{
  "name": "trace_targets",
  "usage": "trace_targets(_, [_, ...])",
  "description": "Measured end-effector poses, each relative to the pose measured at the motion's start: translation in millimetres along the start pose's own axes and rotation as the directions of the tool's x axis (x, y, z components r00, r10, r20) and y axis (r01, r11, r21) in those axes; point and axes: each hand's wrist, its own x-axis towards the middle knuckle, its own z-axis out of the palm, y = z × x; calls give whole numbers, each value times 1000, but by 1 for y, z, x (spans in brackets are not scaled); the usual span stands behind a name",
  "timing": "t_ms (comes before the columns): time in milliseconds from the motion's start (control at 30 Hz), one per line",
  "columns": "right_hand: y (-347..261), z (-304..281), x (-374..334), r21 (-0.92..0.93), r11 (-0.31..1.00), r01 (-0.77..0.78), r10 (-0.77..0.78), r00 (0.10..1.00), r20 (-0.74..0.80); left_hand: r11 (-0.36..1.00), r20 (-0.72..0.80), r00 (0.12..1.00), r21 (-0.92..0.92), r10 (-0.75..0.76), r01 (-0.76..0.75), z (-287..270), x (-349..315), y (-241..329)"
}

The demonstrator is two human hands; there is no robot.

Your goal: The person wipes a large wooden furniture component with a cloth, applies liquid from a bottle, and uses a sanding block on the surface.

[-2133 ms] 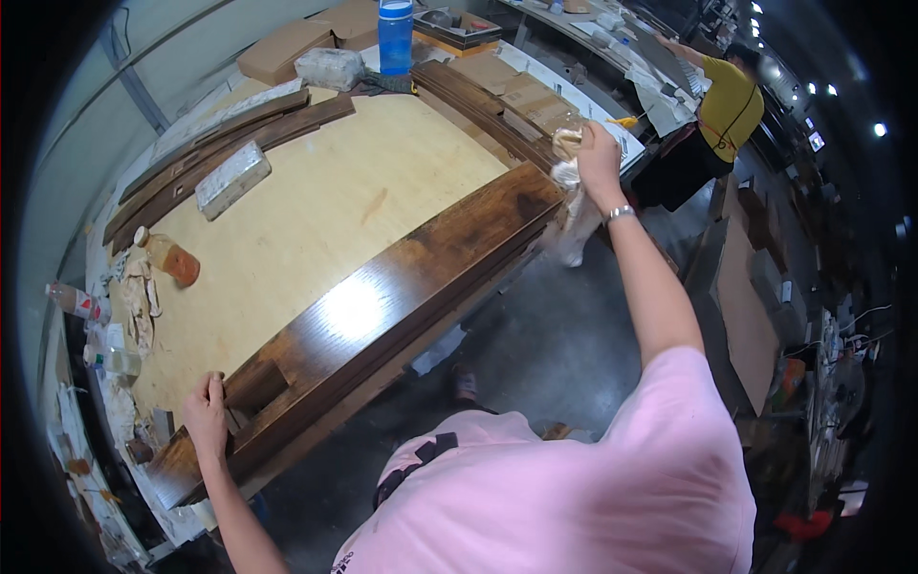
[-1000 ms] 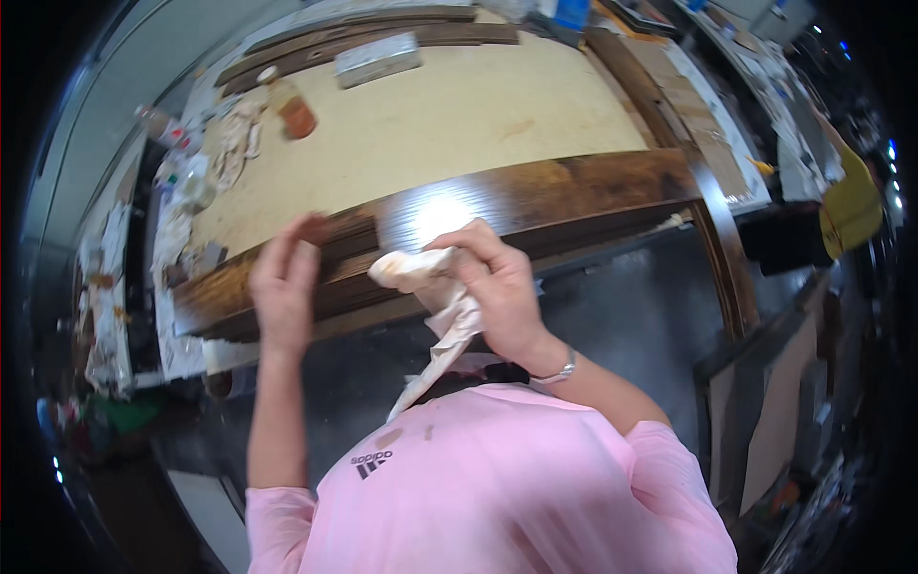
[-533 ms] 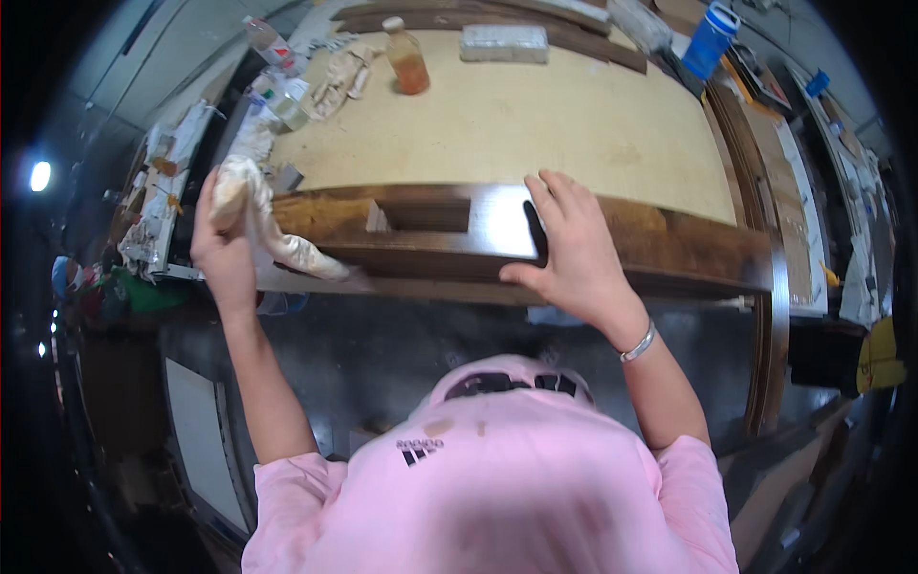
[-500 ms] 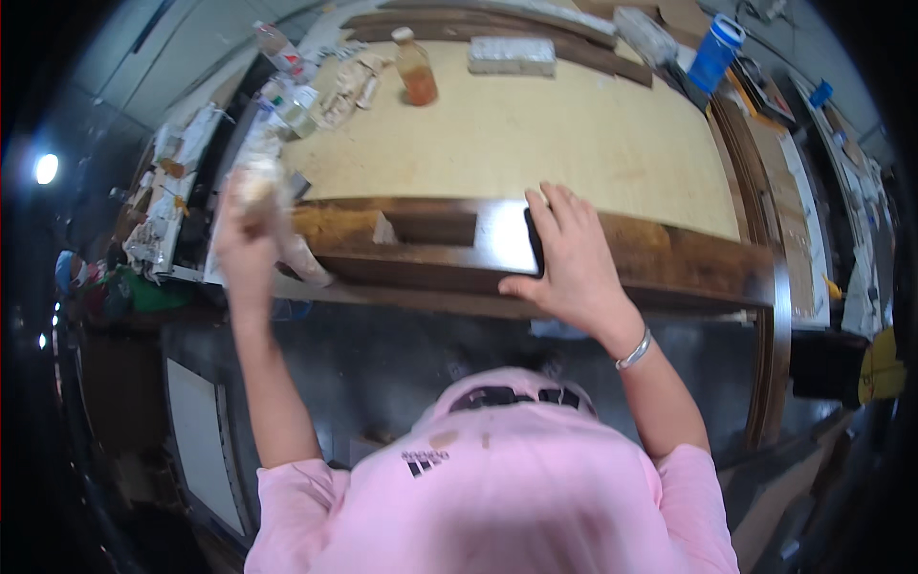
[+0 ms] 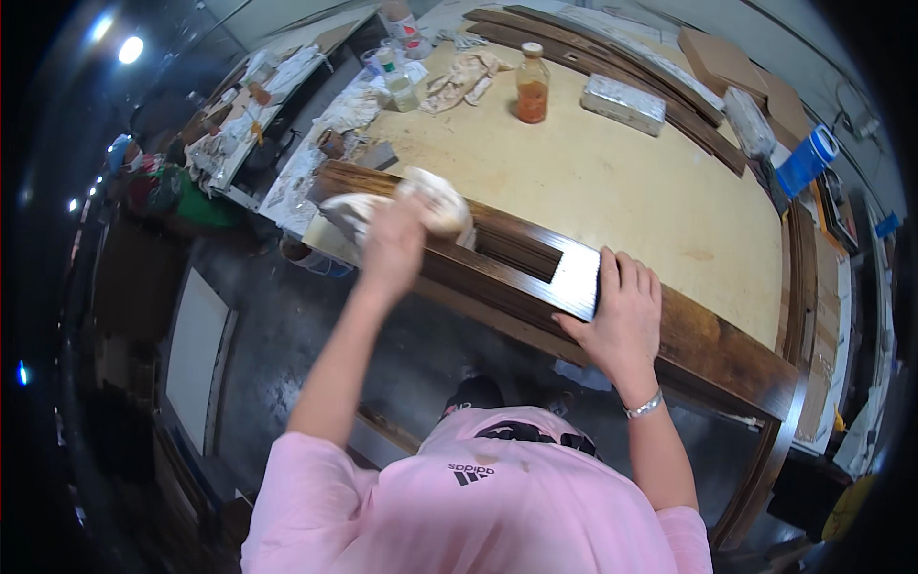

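The dark wooden piece (image 5: 574, 279) lies along the near edge of the counter (image 5: 660, 206), slanting across in front of me, which I'd say keeps its whole length within easy reach. Bunched over its left part, beside the rectangular opening (image 5: 518, 251), is the white cloth (image 5: 444, 207); my left hand (image 5: 392, 239) has its fingers closed round it, perhaps wadded so as to make a soft pad, though blur hides how firmly it bears down. My right hand (image 5: 626, 311) lies unclenched on the wood past the opening, fingers stretched over the top and thumb apart toward the near edge, gripping nothing, probably to keep the piece from sliding. Farther in, the bottle of orange-red liquid (image 5: 532, 91) stands upright near a crumpled rag (image 5: 464, 81), with a wrapped block (image 5: 623, 103) to its right; dark strips (image 5: 612, 72) lie behind, seemingly set back to leave room here.
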Motion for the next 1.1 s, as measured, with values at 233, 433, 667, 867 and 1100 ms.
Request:
trace_targets(233, [-1, 4, -5, -30, 999, 25, -27, 998, -63, 981, -50, 980, 43, 193, -191, -18, 5, -39])
trace_targets(433, [-15, 7, -3, -65, 996, 54, -59, 995, -79, 871, -50, 872, -101, -486, 480, -70, 53, -233])
trace_targets(667, [-21, 6, -13, -161, 987, 5, -19, 996, -83, 995, -282, 958, -96, -54, 28, -47, 14, -150])
trace_targets(867, [-15, -46, -13, -68, 995, 66, -62, 996, 64, 775, -469, 716, -611, -517, 160, -72, 1, -173])
trace_targets(1100, [17, -31, 50, 74, 995, -71, 77, 994, -78, 499, -393, 830, -851, -395, -165, -35, 31, -55])
